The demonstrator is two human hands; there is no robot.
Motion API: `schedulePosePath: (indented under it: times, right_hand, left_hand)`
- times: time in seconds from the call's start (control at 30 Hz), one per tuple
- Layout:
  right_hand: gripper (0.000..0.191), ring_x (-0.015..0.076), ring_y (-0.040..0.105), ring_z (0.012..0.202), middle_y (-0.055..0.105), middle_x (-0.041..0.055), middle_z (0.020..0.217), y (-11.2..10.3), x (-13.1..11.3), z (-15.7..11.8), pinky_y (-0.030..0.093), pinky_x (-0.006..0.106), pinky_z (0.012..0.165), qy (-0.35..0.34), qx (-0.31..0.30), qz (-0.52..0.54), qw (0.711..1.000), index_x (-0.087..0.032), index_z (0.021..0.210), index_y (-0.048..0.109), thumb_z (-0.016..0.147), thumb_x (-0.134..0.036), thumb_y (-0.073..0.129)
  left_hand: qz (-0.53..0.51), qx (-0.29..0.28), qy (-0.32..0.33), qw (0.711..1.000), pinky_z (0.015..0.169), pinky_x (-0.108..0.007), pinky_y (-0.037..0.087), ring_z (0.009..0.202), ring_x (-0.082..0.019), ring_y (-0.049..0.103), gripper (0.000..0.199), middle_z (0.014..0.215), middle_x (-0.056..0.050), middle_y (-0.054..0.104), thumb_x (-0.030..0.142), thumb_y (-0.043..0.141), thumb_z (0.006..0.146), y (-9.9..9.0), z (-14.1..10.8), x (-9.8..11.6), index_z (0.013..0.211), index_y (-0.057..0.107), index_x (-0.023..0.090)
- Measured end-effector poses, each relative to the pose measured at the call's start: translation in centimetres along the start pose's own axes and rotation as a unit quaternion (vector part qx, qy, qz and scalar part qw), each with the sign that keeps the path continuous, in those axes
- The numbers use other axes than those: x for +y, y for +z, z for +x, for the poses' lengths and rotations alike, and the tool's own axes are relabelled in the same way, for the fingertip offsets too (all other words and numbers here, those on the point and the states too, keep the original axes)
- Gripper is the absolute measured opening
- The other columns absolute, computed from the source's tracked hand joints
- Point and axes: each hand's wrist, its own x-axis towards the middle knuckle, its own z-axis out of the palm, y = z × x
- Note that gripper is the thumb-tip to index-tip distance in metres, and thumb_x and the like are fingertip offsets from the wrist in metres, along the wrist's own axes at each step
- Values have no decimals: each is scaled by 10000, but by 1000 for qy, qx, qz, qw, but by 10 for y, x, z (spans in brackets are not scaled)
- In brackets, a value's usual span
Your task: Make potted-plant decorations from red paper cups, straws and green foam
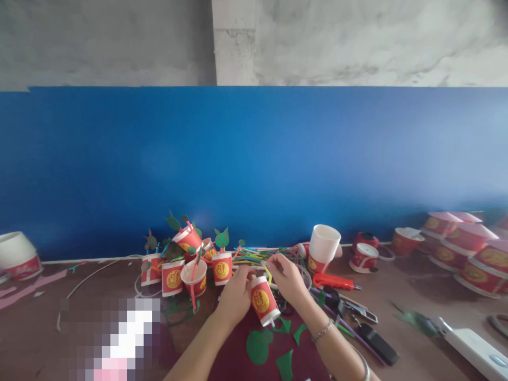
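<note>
A red paper cup point(264, 301) tilts over the middle of the desk point(413, 323), short of its far edge, in the nearly closed grip of a left hand point(236, 288); likely light and crushable, it is best held gently by the rim. Wrists angled inward, the right hand point(286, 278) bunches its fingertips just above; whether they hold anything cannot be told.

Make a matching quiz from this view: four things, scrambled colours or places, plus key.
1. tilted cup
2. cut scraps in front of it
3. box cutter
4. partition

A. blue
B. orange-red
C. between the left hand and right hand
D. green

Pairs: 1-C, 2-D, 3-B, 4-A
</note>
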Motion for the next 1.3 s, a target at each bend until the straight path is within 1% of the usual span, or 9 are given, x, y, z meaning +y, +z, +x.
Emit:
schedulePosePath:
  times: [0.33, 0.53, 0.6, 0.73, 0.8, 0.87, 0.97, 1.1, 1.3]
  right_hand:
    - [157, 159, 508, 573, 515, -25, 624, 15, 17, -8, 358, 242, 550, -18, -80, -19, 996, -220, 784, 439, 869, -282, 322]
    - [162, 132, 436, 500, 440, -61, 572, 5, 17, 1, 340, 223, 493, 20, -5, 45, 999, -228, 789, 407, 871, -359, 360]
    - [171, 119, 416, 475, 439, -65, 571, 1, 16, 4, 330, 216, 468, 33, 25, 72, 997, -227, 784, 408, 863, -376, 377]
    - [190, 108, 418, 481, 474, -48, 604, -3, 13, 5, 331, 211, 455, 32, 45, 100, 993, -219, 763, 423, 845, -390, 419]
    - [195, 108, 433, 494, 490, -42, 611, -2, 9, 3, 352, 210, 465, 30, 31, 113, 993, -217, 754, 428, 843, -390, 430]
    - [200, 110, 458, 508, 502, -40, 604, 0, 5, 1, 383, 211, 486, 28, 1, 130, 991, -215, 742, 438, 839, -389, 445]
    - [206, 115, 498, 503, 527, -38, 588, 3, 0, -1, 406, 214, 486, 40, -31, 156, 986, -210, 735, 462, 820, -397, 478]
    - [204, 118, 477, 387, 482, -65, 433, 2, -4, -1, 345, 203, 396, 91, -2, 145, 985, -201, 757, 491, 797, -401, 497]
    - [180, 109, 454, 334, 465, -67, 369, -4, -13, -3, 325, 192, 371, 107, -21, 98, 989, -186, 742, 541, 780, -360, 510]
  left_hand:
    - [-34, 3, 10, 999, 715, -306, 467, 805, -210, 627, 131, 864, -64, 645, 147, 437, 826, 3, -2, 0, 902, 516, 219]
    - [-32, 107, 40, 993, 615, -266, 436, 621, -147, 530, 33, 742, -2, 526, 227, 490, 829, 1, -6, 15, 826, 459, 215]
    - [-15, 119, 57, 991, 630, -266, 423, 624, -147, 512, 135, 676, 14, 486, 263, 489, 838, 2, -8, 19, 720, 442, 219]
    - [-10, 164, -31, 986, 735, -349, 448, 801, -220, 564, 269, 828, -30, 555, 362, 666, 695, 10, -7, 18, 838, 505, 200]
    - [-70, 146, -72, 984, 783, -383, 462, 910, -256, 580, 544, 992, -79, 582, 349, 757, 581, 13, -4, 15, 1024, 494, 174]
    - [-151, 94, -72, 981, 812, -371, 471, 952, -251, 596, 657, 1068, -97, 600, 297, 773, 566, 16, -1, 13, 1131, 463, 168]
    - [-206, 57, -60, 975, 811, -338, 477, 908, -223, 625, 544, 1014, -73, 654, 214, 723, 618, 16, 1, 14, 1115, 504, 176]
    - [-179, 59, -52, 981, 793, -338, 481, 878, -223, 625, 438, 955, -70, 666, 152, 689, 617, 16, 2, 17, 1034, 559, 173]
    - [-157, 60, -42, 985, 743, -348, 503, 835, -213, 630, 387, 945, -60, 668, 158, 667, 634, 21, 0, 17, 1008, 573, 196]
